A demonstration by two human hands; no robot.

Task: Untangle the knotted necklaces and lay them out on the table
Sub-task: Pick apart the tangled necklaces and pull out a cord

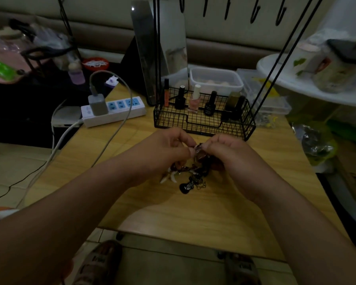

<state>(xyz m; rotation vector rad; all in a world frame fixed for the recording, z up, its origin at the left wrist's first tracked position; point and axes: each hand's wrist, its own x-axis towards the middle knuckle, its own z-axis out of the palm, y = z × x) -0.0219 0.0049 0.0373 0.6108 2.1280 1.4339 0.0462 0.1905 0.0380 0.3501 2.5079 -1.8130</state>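
Our two forearms reach in from the lower corners and converge over the middle of the wooden table [173,214]. On the left side, our left hand [164,149] is turned with its palm inward and its fingers curled, and the thumb and fingertips pinch the top of the necklaces [201,161]. They form one dark clump of beads and chain, held up between both hands near the table's centre. The lower end of the clump trails down to the wood. There, pale shell-like pieces [170,177] fan out on the left, and a black guitar-shaped pendant [186,187] lies flat just below. Our right hand [228,153] mirrors the left, with the wrist bent and the fingers curled. Its thumb and forefinger nip the same clump from the other side, so the two sets of fingertips nearly meet.

Beyond the hands, a white power strip [119,113] sits on the left, with a grey charger [98,104] plugged in. The charger's cable loops across the tabletop. Just behind our knuckles stands a black wire basket [201,125] with upright nail polish bottles [194,99] along its back. A clear plastic tub [216,79] sits behind that. Under the near table edge, we see two slippers [101,262] on the tiled floor.
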